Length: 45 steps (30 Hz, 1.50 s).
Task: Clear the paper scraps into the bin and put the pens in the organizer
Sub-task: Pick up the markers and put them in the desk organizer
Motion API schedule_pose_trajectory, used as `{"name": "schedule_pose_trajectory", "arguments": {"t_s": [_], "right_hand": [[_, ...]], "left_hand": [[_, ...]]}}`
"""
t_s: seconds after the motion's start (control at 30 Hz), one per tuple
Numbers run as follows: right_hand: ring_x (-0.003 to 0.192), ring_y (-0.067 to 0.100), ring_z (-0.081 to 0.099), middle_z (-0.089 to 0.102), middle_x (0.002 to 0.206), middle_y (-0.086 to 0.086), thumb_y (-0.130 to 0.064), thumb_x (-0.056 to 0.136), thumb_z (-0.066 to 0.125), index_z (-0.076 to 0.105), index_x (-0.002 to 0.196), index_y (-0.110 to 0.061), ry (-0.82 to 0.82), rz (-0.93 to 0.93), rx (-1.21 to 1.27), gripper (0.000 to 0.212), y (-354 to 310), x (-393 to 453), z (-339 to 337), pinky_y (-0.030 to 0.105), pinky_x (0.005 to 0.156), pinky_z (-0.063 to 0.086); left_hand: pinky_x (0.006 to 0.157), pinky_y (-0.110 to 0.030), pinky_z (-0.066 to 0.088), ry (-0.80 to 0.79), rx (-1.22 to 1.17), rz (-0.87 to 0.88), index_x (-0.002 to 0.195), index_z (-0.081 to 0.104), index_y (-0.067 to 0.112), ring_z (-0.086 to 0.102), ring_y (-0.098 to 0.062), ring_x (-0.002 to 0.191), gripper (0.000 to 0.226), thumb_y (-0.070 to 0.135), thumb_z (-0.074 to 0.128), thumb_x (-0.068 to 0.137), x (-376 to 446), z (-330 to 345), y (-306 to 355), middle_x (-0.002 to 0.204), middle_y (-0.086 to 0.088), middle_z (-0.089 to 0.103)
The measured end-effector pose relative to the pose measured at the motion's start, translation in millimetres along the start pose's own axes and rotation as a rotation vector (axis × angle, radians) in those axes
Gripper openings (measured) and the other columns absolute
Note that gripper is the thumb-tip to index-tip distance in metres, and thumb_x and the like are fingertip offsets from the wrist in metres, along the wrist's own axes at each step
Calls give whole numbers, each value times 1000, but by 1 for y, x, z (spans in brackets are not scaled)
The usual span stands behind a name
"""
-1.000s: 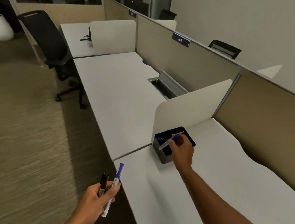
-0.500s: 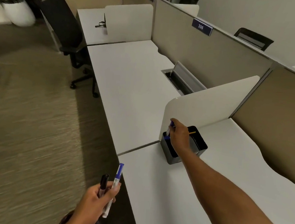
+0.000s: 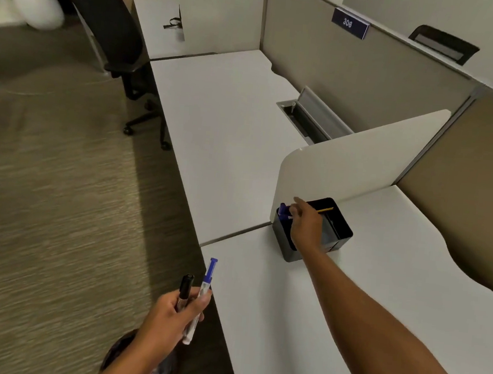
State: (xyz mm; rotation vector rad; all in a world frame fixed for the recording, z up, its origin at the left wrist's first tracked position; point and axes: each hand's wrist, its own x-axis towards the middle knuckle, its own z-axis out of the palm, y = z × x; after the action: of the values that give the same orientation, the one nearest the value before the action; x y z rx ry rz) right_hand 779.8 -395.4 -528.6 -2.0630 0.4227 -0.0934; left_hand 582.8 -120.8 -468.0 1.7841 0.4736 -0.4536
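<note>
Two pens, a black-capped pen (image 3: 185,290) and a blue-capped pen (image 3: 204,287), stood pinched in the left hand (image 3: 168,317) above the bin (image 3: 123,352). Farther off, the right hand (image 3: 307,225), fingers loosely extended, hovered over the black organizer (image 3: 338,233) on the desk (image 3: 379,288), touching a blue pen (image 3: 282,210) inside.

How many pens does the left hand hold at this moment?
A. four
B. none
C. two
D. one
C: the left hand grips two pens side by side, a black-capped pen and a blue-capped pen, both pointing up and away from the person.
</note>
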Motion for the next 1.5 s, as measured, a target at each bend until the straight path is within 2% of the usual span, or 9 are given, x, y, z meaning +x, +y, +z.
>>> {"name": "schedule_pose_trajectory", "arguments": {"t_s": [0.13,0.3,0.47,0.7,0.87,1.1,1.23,1.3,1.5], "right_hand": [[93,25,70,74,94,0,-25,106,56,73,105,-13,-31,-74,148,21,5,-68,5,21,74,50],[100,11,74,76,106,-15,-49,99,59,65,128,-35,-483,46,411,32,2,-162,20,28,79,64],[96,12,76,79,101,-7,-29,94,76,70,119,-35,-313,72,448,27,-6,-174,21,21,75,63],[86,17,75,78,93,5,-8,93,73,72,114,-16,-34,35,502,22,-6,-94,-18,33,80,62],[100,18,72,72,103,1,-11,93,74,74,119,-14,257,-48,315,26,-12,-8,-47,15,84,58],[111,25,68,70,121,12,-7,99,66,70,129,-9,165,-74,83,31,-12,42,-32,39,105,56],[105,23,69,72,121,13,-4,98,67,68,133,-9,64,-19,67,35,-7,52,-20,14,86,55],[99,19,66,71,117,11,-5,97,69,65,133,-10,37,24,106,37,-4,54,-16,4,64,46],[98,25,74,73,107,6,-13,99,67,67,117,-12,221,95,301,18,0,31,-20,37,92,61]], "left_hand": [[62,-23,47,-33,61,41,97,76,28,64,-6,59,44,66,63,78,6,8,3,72,2,72],[66,-24,49,-108,195,122,94,74,29,69,-3,67,24,51,66,92,16,24,4,76,12,74],[66,-23,49,-142,370,203,90,72,28,67,-15,70,17,45,71,92,22,41,6,75,2,70],[84,-25,49,-30,261,178,116,63,33,61,-8,106,23,47,64,97,16,36,6,113,9,61],[65,-26,44,-55,178,127,98,66,26,55,-7,69,23,46,55,101,10,26,-8,80,9,63],[59,-25,40,-49,120,49,98,68,29,52,-3,59,30,56,55,95,1,21,-26,58,16,61],[80,-44,57,-23,106,-7,117,66,30,72,-27,88,44,63,57,89,-1,18,-30,93,-12,74],[67,-40,53,-29,75,-29,113,66,32,68,-18,70,42,62,58,87,0,16,-31,78,-7,69],[53,-27,39,-28,28,-18,109,67,34,48,-10,57,15,38,53,104,13,16,-39,77,-1,57]]}}
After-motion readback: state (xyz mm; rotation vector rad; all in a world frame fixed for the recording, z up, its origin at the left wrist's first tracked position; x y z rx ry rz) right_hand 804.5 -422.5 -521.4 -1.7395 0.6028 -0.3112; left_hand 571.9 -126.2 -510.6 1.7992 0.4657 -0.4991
